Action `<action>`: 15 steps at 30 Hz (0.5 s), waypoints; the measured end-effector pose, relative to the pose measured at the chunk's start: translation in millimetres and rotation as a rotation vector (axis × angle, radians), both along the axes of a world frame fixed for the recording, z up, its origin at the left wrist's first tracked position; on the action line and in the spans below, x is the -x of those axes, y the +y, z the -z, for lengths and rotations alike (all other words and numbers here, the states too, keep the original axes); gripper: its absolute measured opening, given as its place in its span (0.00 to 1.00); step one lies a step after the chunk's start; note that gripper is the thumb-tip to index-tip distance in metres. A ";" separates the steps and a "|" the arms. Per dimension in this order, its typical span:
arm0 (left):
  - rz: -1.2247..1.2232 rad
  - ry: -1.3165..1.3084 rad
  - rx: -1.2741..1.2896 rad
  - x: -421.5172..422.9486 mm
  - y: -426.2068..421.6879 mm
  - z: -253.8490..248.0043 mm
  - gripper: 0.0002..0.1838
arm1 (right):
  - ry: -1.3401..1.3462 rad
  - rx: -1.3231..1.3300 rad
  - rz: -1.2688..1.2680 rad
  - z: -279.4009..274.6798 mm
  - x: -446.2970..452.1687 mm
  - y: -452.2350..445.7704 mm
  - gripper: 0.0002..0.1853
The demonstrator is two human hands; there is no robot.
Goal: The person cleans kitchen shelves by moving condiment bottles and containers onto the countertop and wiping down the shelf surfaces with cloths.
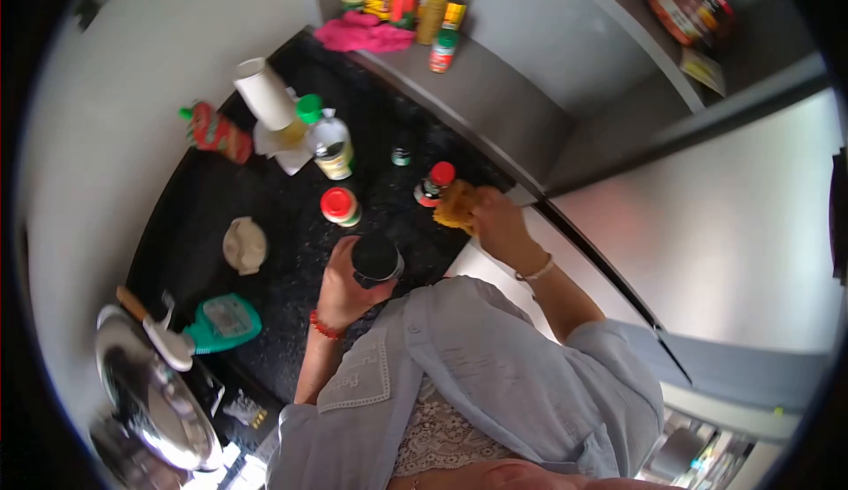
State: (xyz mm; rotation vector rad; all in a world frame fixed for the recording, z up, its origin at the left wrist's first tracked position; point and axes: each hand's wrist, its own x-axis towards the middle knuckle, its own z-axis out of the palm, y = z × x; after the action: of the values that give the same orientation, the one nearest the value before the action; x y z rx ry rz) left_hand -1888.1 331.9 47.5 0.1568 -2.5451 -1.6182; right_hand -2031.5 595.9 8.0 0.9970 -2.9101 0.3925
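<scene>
My left hand (pixel 343 289) is wrapped round a jar with a dark lid (pixel 376 256) at the counter's front edge. My right hand (pixel 503 225) holds a yellow-brown cloth (pixel 457 207) against the counter, close beside a small bottle with a red cap (pixel 435 183). Just beyond my left hand stands a red-lidded jar (pixel 339 207). A small dark container (pixel 401 155) is farther back, to the right of a clear bottle with a green cap (pixel 331 146).
On the black counter (pixel 291 291) are a paper roll (pixel 264 94), a red pouch (pixel 218 133), a beige lid-like item (pixel 245 245) and a teal spray bottle (pixel 226 322). Bottles and a pink cloth (pixel 364 33) occupy the grey shelf (pixel 499 79). A metal sink (pixel 155 384) is lower left.
</scene>
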 end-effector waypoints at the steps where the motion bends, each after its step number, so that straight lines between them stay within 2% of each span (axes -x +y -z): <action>1: -0.068 -0.040 0.045 -8.7 3.3 8.4 0.34 | -0.207 -0.033 -0.200 -4.2 6.6 3.0 0.06; 4: -0.161 -0.081 0.117 -38.2 2.0 33.2 0.34 | -0.728 0.313 -0.383 -33.8 -6.8 -31.9 0.08; 6: -0.232 -0.106 0.100 -56.8 0.6 47.1 0.35 | -0.649 0.328 -0.486 -48.1 -10.2 -57.8 0.08; 7: -0.333 -0.100 0.138 -61.2 2.2 39.1 0.34 | -0.642 0.369 -0.505 -51.2 -9.8 -69.9 0.08; 9: -0.511 -0.003 0.252 -67.3 -2.0 61.2 0.33 | -0.625 0.419 -0.541 -79.3 -3.9 -87.7 0.07; 10: -0.595 0.045 0.308 -68.2 -4.3 68.2 0.33 | -0.475 0.436 -0.531 -94.8 0.0 -94.0 0.07; 12: -0.725 0.036 0.280 -69.9 -8.2 80.4 0.32 | -0.284 0.472 -0.465 -115.6 17.2 -104.1 0.07; 15: -0.827 0.085 0.290 -61.8 -17.6 102.9 0.31 | -0.078 0.328 -0.223 -157.3 51.8 -106.9 0.08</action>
State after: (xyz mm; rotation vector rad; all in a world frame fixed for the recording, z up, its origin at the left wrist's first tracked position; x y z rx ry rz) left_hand -1826.3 314.3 -55.5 0.9325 -2.1458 -0.9071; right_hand -2083.3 489.0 165.3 1.2720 -2.6770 0.9031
